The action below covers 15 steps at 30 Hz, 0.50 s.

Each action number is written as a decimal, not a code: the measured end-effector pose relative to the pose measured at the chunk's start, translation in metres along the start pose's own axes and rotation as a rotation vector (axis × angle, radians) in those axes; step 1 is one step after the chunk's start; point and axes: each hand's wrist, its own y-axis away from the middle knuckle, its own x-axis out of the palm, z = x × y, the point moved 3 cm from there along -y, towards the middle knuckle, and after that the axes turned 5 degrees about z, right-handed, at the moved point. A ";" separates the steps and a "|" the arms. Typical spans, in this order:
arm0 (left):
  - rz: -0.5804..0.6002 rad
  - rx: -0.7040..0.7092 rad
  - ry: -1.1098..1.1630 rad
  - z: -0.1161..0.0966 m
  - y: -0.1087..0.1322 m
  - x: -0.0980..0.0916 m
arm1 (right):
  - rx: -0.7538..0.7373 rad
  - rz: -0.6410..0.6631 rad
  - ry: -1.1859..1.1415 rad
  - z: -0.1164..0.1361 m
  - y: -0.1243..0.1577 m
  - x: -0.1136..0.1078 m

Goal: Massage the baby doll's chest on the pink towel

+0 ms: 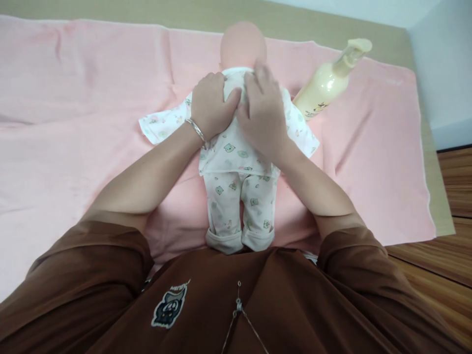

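Doll (236, 147) under both hands | left hand (210, 105), right hand (263, 113) fingers flat, holding nothing

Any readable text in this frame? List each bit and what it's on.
Nothing can be quoted for certain.
Brown shirt: small white lettering above the chest emblem, too blurred to read.
Bottle: small dark print on its lower part, too small to read.
Doll's clothes: small animal prints only, no words.

doll (238, 162) on blanket (73, 123), bottle (326, 83) right
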 end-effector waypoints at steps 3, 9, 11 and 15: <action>-0.030 0.014 -0.058 -0.001 0.002 -0.002 | -0.010 0.138 -0.043 0.002 0.000 0.005; -0.047 0.013 -0.035 -0.002 0.006 -0.003 | -0.047 -0.051 -0.043 0.003 0.003 -0.020; -0.031 -0.004 -0.009 0.000 0.005 -0.001 | -0.009 -0.025 -0.025 0.001 0.002 -0.010; -0.035 0.013 0.019 0.003 0.003 0.001 | 0.038 0.114 0.007 -0.001 -0.002 0.012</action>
